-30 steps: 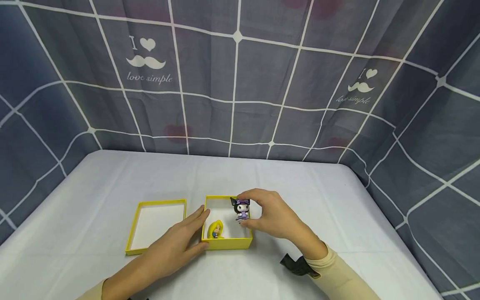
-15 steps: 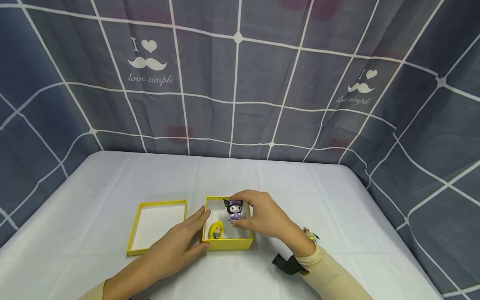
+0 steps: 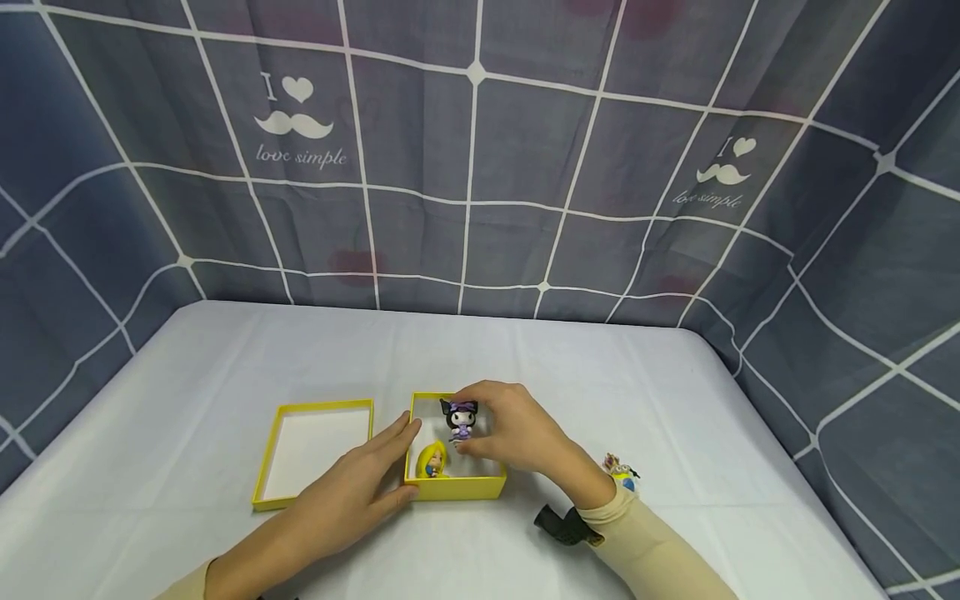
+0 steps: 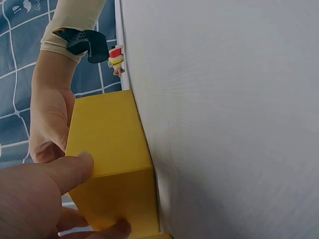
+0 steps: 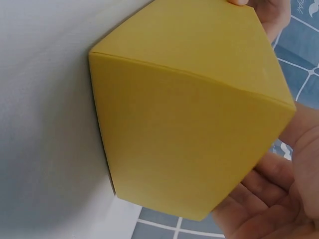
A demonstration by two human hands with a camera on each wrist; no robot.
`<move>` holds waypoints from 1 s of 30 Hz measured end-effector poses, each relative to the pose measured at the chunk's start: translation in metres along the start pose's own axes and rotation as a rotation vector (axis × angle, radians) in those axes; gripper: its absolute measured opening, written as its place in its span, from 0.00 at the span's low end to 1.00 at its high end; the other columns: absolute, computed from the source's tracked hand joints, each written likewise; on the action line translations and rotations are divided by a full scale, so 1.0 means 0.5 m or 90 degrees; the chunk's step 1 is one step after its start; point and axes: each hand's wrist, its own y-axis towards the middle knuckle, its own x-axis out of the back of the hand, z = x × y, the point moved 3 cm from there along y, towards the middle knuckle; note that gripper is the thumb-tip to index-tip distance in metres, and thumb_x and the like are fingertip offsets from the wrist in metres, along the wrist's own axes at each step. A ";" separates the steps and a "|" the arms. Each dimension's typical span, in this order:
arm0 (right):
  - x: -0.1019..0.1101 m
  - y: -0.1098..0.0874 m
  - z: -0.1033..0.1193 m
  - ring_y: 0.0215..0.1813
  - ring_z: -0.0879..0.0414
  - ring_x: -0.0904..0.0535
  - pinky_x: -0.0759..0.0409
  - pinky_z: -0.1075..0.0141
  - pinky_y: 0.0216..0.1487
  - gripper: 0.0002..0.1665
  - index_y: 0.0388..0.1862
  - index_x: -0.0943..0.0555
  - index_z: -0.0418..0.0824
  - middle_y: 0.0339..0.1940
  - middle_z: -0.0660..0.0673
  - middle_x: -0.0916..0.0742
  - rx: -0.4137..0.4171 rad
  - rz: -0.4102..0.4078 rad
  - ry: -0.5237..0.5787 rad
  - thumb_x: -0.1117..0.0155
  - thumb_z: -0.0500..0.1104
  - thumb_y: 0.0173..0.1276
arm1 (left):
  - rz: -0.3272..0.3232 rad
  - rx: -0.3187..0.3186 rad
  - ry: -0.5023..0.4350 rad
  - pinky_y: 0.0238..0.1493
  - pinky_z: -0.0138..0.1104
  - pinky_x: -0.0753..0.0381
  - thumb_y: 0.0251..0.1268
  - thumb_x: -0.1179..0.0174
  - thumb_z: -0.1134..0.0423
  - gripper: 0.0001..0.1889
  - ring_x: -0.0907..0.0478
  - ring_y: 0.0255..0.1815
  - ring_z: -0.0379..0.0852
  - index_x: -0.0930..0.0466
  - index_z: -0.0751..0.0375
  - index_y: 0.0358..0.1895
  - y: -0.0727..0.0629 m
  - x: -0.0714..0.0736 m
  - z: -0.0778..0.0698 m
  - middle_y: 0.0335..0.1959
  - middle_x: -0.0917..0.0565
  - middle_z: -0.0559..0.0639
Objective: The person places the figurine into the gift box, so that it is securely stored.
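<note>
My right hand [image 3: 517, 425] pinches a small figurine [image 3: 460, 421] with a black eared hood, white face and purple dress, between thumb and fingers. It is upright over the inside of the open yellow box [image 3: 457, 489]. A yellow-haired figurine [image 3: 431, 460] occupies the box's front left corner. Against the box's left side lie the fairly straight fingers of my left hand [image 3: 352, 483], its thumb on the front wall. In the left wrist view that thumb [image 4: 79, 167] presses the yellow cardboard. The right wrist view shows mostly the box's outer walls [image 5: 184, 134], which hide the figurines.
The yellow-edged lid [image 3: 257, 479] lies inside up, left of the box. Beyond my right forearm stands another small colourful figurine [image 3: 622, 473]. A dark strap [image 3: 566, 527] sticks out from the right sleeve. White cloth [image 3: 600, 375] covers the table, and grey checked curtains [image 3: 420, 242] surround it.
My right hand has carried the black-hooded figurine left, from the box's right wall towards its middle. The figurine behind my right forearm has come into sight. My left hand stays put.
</note>
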 end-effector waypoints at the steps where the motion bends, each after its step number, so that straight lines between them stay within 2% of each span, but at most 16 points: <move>1: -0.002 0.001 0.001 0.56 0.60 0.22 0.24 0.63 0.59 0.33 0.56 0.18 0.45 0.52 0.55 0.15 0.000 0.000 -0.006 0.19 0.49 0.51 | -0.001 0.000 -0.001 0.67 0.45 0.34 0.63 0.34 0.51 0.41 0.41 0.72 0.51 0.42 0.62 0.75 0.000 0.000 0.000 0.76 0.44 0.60; 9: -0.010 0.008 0.011 0.56 0.58 0.21 0.23 0.62 0.58 0.34 0.58 0.18 0.44 0.52 0.53 0.15 -0.008 0.011 -0.066 0.20 0.50 0.50 | -0.011 -0.012 -0.002 0.66 0.47 0.34 0.64 0.34 0.53 0.41 0.40 0.72 0.54 0.43 0.61 0.76 -0.003 0.001 -0.002 0.75 0.43 0.61; 18: -0.021 0.008 0.017 0.55 0.57 0.20 0.20 0.58 0.54 0.35 0.58 0.19 0.46 0.54 0.54 0.15 -0.034 0.034 -0.096 0.20 0.49 0.50 | -0.009 -0.007 -0.001 0.67 0.46 0.34 0.63 0.34 0.53 0.41 0.40 0.72 0.53 0.42 0.62 0.75 -0.002 0.000 0.000 0.75 0.43 0.61; 24: -0.026 0.008 0.021 0.56 0.56 0.20 0.20 0.57 0.53 0.34 0.57 0.18 0.47 0.54 0.53 0.15 -0.032 0.038 -0.108 0.20 0.49 0.50 | 0.002 0.002 -0.002 0.66 0.46 0.33 0.64 0.34 0.51 0.41 0.40 0.72 0.52 0.43 0.61 0.76 -0.002 -0.002 0.000 0.76 0.44 0.59; 30: -0.033 0.011 0.024 0.52 0.58 0.19 0.19 0.59 0.50 0.31 0.55 0.17 0.46 0.53 0.52 0.15 -0.018 0.043 -0.144 0.20 0.49 0.50 | -0.012 -0.016 0.007 0.66 0.47 0.33 0.63 0.34 0.53 0.41 0.39 0.71 0.53 0.43 0.61 0.75 -0.002 0.000 -0.001 0.76 0.44 0.60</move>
